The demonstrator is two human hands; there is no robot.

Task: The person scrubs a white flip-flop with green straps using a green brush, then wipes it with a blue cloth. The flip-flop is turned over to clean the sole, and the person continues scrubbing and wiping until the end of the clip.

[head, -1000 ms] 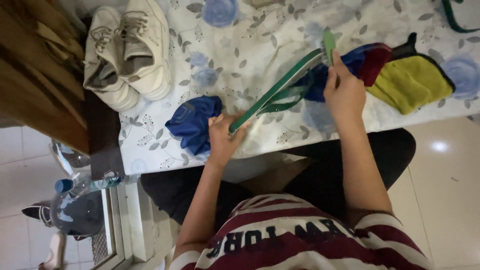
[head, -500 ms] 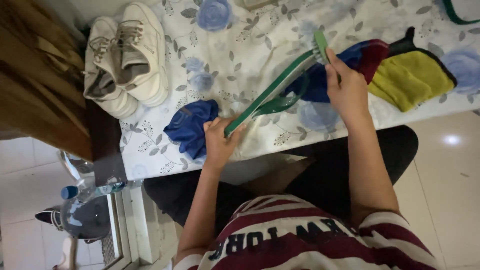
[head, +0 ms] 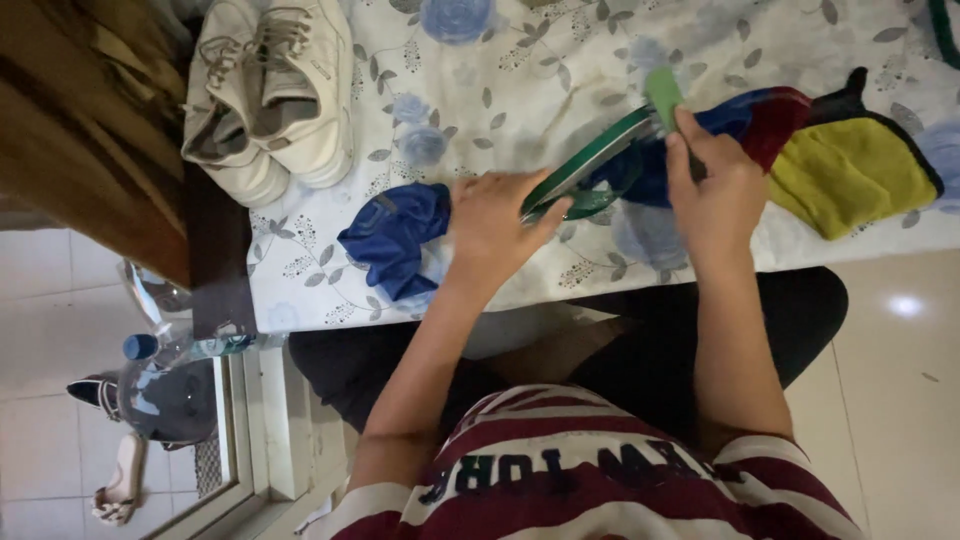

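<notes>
Person is sitting at the surface (head: pixel 300 290), striped shirt (head: pixel 600 480) nearest the camera, both forearms reaching forward over the lap.

Left hand (head: pixel 492 228) is resting palm-down at the near edge, fingers curled and pinching the lower end of a green strap (head: pixel 590 160). Right hand (head: pixel 716 190) is sitting further in and to the right, closed on the strap's upper end, with a light-green tab sticking up past the thumb. Strap is running taut on a diagonal between the two hands, doubled into a flat loop and lifted slightly off the cloth. Both hands are clamped narrow on it, neither open.

Crumpled blue cloth (head: pixel 395 240) is lying just beside the left hand, on its outer side. Under the right hand a blue-and-red cloth (head: pixel 765 115) is showing, and past it a yellow cloth (head: pixel 850 175) with dark edging, touching it.

Further back on the left, a pair of white sneakers (head: pixel 270 90) is sitting side by side on the floral covering, well apart from the hands.

Down on the floor at left: a clear plastic bottle (head: pixel 175 345) with a blue cap.
</notes>
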